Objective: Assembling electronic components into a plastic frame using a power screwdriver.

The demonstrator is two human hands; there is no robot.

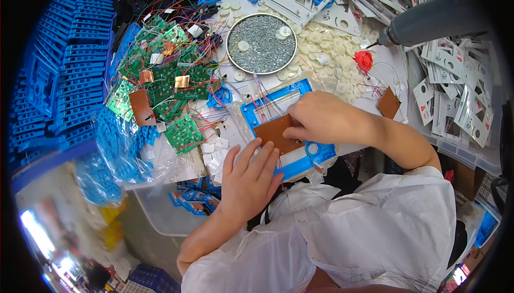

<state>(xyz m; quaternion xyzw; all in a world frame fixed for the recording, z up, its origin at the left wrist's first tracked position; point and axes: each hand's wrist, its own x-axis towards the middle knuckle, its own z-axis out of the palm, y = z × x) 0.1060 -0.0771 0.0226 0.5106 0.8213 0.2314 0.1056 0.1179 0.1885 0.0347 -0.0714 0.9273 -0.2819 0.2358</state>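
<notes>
Fingers [263,159] of the left hand [247,179] lie nearly straight, slightly apart, tips at the near-left edge of the brown board [270,130], seemingly gripping nothing. The right hand [324,116] curls its fingers over the board's right part; whether they pinch anything is hidden. The board lies within the blue frame [324,151], so placing looks well along. Fastening, not visible on its bare part, is probably left: the screw tray [262,73] stands beyond the frame, the power screwdriver [428,20] beyond and rightward.
</notes>
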